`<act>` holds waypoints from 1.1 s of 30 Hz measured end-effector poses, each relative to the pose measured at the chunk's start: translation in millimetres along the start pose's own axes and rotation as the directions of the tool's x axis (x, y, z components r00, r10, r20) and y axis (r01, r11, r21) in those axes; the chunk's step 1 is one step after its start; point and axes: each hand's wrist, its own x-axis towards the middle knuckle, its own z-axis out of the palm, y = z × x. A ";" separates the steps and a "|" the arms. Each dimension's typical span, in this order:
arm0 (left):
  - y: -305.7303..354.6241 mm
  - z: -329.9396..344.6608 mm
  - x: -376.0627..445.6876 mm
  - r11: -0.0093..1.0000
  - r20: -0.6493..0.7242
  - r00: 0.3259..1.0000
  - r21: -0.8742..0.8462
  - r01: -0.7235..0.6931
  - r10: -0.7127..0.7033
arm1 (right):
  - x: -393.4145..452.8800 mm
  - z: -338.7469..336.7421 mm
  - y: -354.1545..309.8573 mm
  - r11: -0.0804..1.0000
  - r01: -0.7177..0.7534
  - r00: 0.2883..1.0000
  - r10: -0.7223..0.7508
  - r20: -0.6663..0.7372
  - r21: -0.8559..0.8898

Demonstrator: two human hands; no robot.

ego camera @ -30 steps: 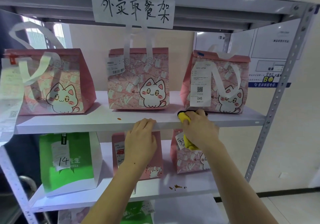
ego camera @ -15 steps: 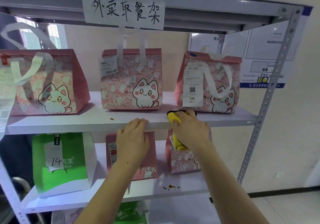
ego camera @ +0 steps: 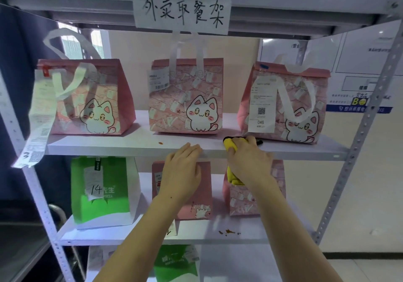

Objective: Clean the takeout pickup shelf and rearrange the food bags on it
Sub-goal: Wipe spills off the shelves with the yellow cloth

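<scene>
Your right hand (ego camera: 248, 159) grips a yellow cloth (ego camera: 231, 147) on the front edge of the upper shelf board (ego camera: 130, 146), just below the right pink cat bag (ego camera: 283, 102). Left hand (ego camera: 182, 168) rests w/ fingers flat over the same edge, holding nothing. Small brown spot (ego camera: 160, 143) sits left of it, in front of the middle pink cat bag (ego camera: 186, 96). Brown spill (ego camera: 227, 232) on the lower shelf board (ego camera: 196, 231), near the green bag (ego camera: 104, 190) marked 14.

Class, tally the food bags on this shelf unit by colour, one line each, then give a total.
Pink bags: 5 (top shelf; middle shelf)
Green bags: 2 ()
Total: 7
</scene>
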 end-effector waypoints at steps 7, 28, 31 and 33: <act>-46.3 -27.3 -9.5 0.999 -0.115 0.993 -0.044 0.019 -0.024 | -15.3 10.0 -56.6 0.999 0.026 1.000 -0.026 -0.004 0.025; -168.6 -79.0 -17.4 0.992 -0.071 0.989 -0.004 0.128 -0.128 | -38.9 40.9 -218.9 0.998 0.066 0.992 -0.067 0.103 0.018; -172.0 -80.5 -19.4 0.990 -0.085 0.987 -0.008 0.140 -0.140 | -38.5 35.6 -205.1 0.998 0.042 0.993 -0.047 0.112 0.055; -174.9 -81.0 -22.0 0.991 -0.087 0.987 -0.017 0.135 -0.136 | -36.6 29.5 -192.2 0.999 0.002 0.993 -0.008 0.116 0.049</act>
